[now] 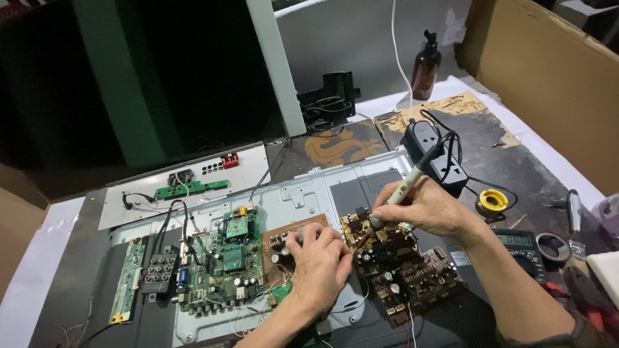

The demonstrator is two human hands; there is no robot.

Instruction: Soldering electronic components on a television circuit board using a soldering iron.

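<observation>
My right hand (431, 207) grips a white soldering iron (407, 182) like a pen, its tip down on the near-left corner of a brown circuit board (403, 267) full of components. My left hand (319, 264) rests fingers-down on a second brown board (284, 241), just left of the first one. Both boards lie on the grey metal back of a flat television (303, 193). The iron's black cord runs up toward a black power strip (437, 154).
A green main board (229, 261) and a narrow green strip board (127, 280) sit to the left. A yellow solder spool (492, 201), a multimeter (522, 248), a tape roll (552, 247) and a brown pump bottle (425, 64) lie to the right and behind. A dark screen (129, 84) leans at the back.
</observation>
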